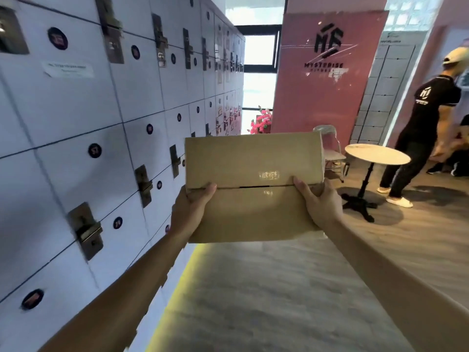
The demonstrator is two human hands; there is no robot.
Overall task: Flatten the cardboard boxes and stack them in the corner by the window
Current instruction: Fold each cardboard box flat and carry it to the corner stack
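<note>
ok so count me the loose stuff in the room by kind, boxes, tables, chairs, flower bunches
cardboard box: 1
round table: 1
wire chair: 1
bunch of pink flowers: 1
total: 4

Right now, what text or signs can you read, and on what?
"MYSTERISE" under an angular logo: pink wall panel.
Line beneath it: too blurred.
White sticker on a locker: blurred.
Round locker number badges: unreadable.
Cardboard box: only glare, no legible print.
</note>
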